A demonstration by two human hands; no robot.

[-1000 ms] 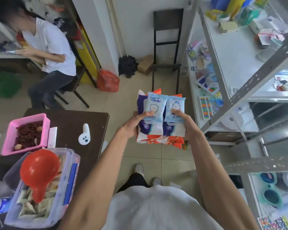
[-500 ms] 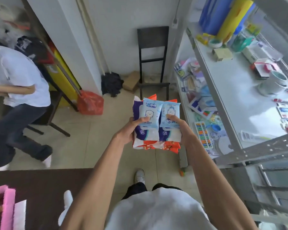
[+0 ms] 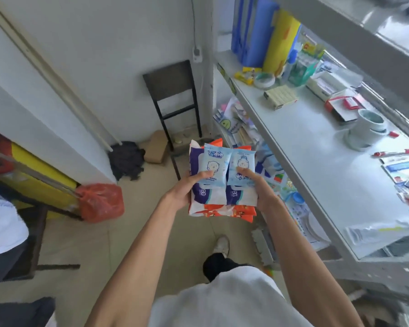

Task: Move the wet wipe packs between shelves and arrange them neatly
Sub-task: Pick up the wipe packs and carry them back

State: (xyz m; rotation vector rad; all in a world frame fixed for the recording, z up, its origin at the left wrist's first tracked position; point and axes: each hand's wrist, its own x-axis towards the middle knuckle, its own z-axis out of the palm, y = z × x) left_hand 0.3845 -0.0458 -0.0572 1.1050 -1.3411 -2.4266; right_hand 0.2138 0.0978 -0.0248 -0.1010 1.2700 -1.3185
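Landmark: the metal shelf unit (image 3: 316, 147), which fills the side of the view beyond the right arm. Its broad middle shelf carries scattered stationery, boxes and a pale cup, with a bare stretch of surface along its front half.

A black chair (image 3: 172, 100) stands against the wall just off the unit's far end; a red bag (image 3: 99, 201) lies on the floor well away from the unit, on the left.

The stack of wet wipe packs (image 3: 222, 185) is held in the air over the floor, just beside the shelf's front edge and below its level. Layers, top down: two small blue packs side by side, two purple-and-white packs, orange packs at the base.

The left hand (image 3: 184, 194) is clamped on the stack's left side, thumb pressing the left blue pack. The right hand (image 3: 262, 194) is clamped on the right side, thumb on the right blue pack.

Assessment: the carrying step is in hand; no pack is yet placed. The next move would call for lifting the stack level onto the bare stretch of shelf. The loose top packs may slide if tilted.
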